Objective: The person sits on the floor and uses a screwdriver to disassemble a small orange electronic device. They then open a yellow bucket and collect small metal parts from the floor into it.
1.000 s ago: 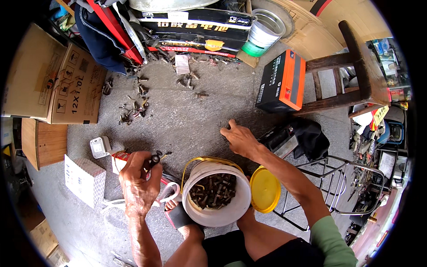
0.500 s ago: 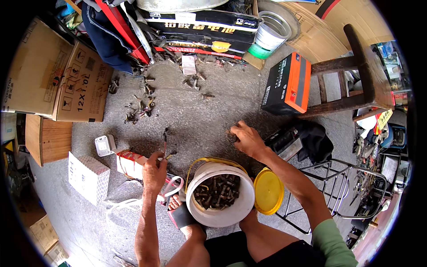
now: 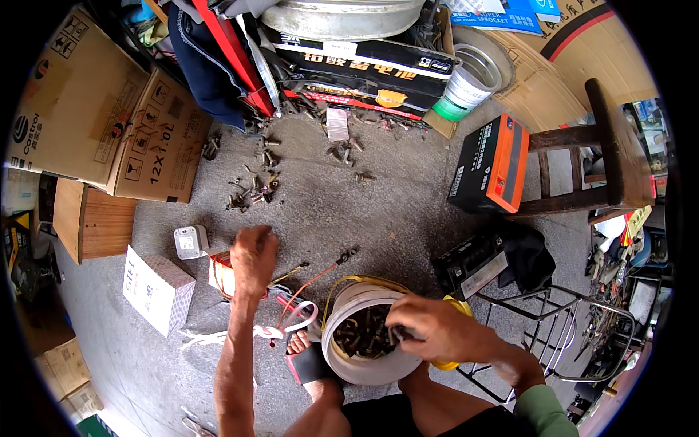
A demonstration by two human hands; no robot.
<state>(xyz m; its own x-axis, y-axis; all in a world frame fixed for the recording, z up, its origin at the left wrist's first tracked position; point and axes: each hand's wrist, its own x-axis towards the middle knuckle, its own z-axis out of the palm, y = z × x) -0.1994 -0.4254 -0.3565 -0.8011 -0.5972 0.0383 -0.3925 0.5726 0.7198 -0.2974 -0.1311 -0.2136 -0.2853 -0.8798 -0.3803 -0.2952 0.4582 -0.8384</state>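
Note:
Between my feet stands a white bucket with dark metal bolts inside and a yellow handle. My right hand is over its right rim, fingers closed around small dark pieces that look like bolts. My left hand is raised above the floor to the left, its fingers curled in; what they hold, if anything, is hidden. Beside it a thin orange cable with a dark end lies on the floor. The yellow lid is partly hidden behind my right hand.
Loose bolts lie scattered ahead to the left. A black-and-orange battery box and a wooden stool stand at the right, above a metal rack. White boxes and cartons line the left.
My right hand has come from the floor back to the bucket, and small dark bits there are gone. My left hand has moved up; the orange cable it held now lies on the floor.

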